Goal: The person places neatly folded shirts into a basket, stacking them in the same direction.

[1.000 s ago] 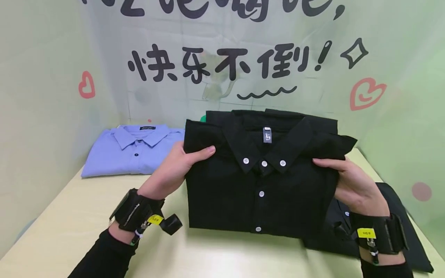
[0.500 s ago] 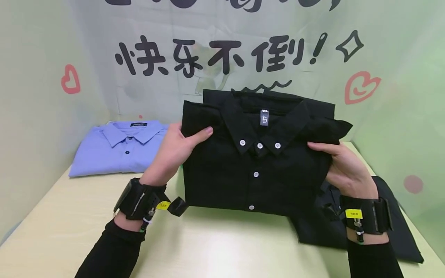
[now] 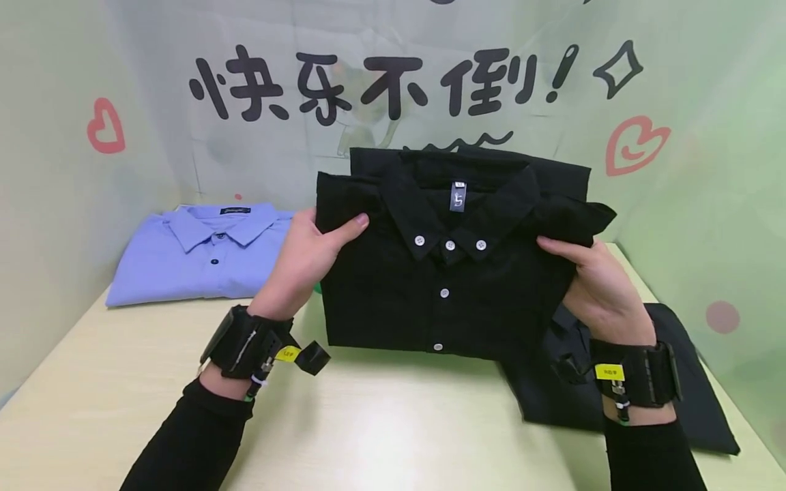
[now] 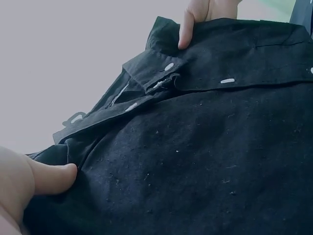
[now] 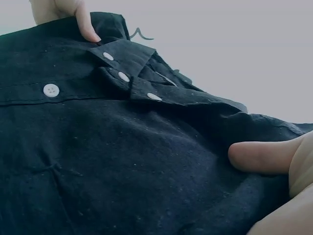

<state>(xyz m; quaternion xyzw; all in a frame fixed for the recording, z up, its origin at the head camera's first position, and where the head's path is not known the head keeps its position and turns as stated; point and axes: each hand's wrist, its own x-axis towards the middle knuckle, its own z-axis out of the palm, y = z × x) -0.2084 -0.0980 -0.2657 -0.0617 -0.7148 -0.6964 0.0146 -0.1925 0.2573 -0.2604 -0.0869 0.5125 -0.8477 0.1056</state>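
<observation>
A folded black shirt [image 3: 393, 293] with white buttons and a neck label hangs upright above the table, its collar facing me. My left hand [image 3: 303, 259] grips its left side, thumb on the front and the other fingers hidden behind. At the opposite side my right hand [image 3: 604, 293] holds it the same way. Up close in the left wrist view, the left thumb [image 4: 54, 178] presses the cloth below the collar. The right thumb [image 5: 264, 156] lies across the fabric in the right wrist view.
A folded light blue shirt [image 3: 190, 273] lies at the back left of the table [image 3: 368, 423]. Another dark folded garment [image 3: 552, 389] lies at the right, partly behind my right wrist. A printed backdrop [image 3: 258, 157] stands behind, with walls on both sides.
Both hands have raised the black shirt, which sits higher and slightly further left in the head view. The view itself has shifted a little. The grip looks unchanged.
</observation>
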